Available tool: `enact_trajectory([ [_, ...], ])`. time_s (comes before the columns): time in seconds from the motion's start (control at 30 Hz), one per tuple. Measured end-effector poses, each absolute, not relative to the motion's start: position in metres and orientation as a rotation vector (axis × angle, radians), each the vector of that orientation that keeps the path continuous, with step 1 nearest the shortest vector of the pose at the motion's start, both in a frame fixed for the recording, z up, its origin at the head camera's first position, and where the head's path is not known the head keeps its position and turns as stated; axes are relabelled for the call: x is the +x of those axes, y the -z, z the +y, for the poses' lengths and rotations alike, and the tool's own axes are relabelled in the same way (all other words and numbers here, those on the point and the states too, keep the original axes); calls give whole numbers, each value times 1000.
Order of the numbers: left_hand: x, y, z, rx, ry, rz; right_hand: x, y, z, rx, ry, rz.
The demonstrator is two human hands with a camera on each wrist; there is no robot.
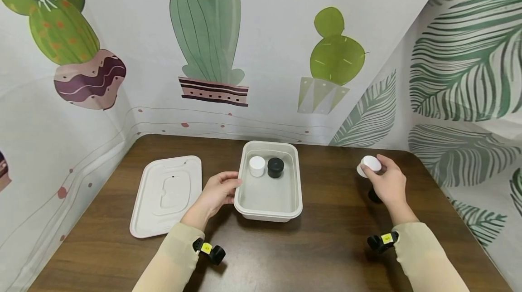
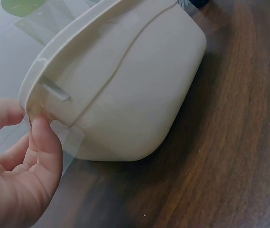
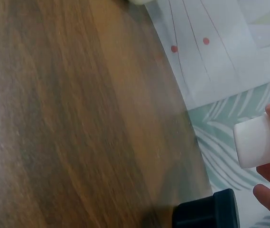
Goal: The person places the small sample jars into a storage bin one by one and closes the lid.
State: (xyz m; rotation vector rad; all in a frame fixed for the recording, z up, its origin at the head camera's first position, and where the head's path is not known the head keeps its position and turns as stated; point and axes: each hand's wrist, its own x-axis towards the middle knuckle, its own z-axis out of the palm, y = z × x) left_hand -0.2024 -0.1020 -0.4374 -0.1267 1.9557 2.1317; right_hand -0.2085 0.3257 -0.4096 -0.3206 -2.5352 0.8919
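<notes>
My left hand [image 1: 217, 193] pinches the left rim of a cream plastic tub [image 1: 268, 199], thumb and fingers on either side of the edge in the left wrist view. Inside the tub, toward its far end, a small white jar [image 1: 257, 166] stands beside a black jar [image 1: 275, 167]. Off to the right, my right hand [image 1: 390, 183] grips another white lidded jar [image 3: 254, 141] between thumb and fingers, raised above the table. A second black jar [image 3: 202, 212] stands on the table just below that hand, partly hidden by it in the head view.
A flat cream lid [image 1: 157, 199] lies on the brown wooden table [image 1: 330, 246], left of the tub and close to my left forearm. Behind the table hangs a white cloth [image 1: 277, 56] printed with cacti and leaves.
</notes>
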Motion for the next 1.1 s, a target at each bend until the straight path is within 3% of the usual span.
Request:
enact_trajectory([
  [1.1,-202,435,-104,-79,-2115,1937,-200,408,282,-24,-943,-2524],
])
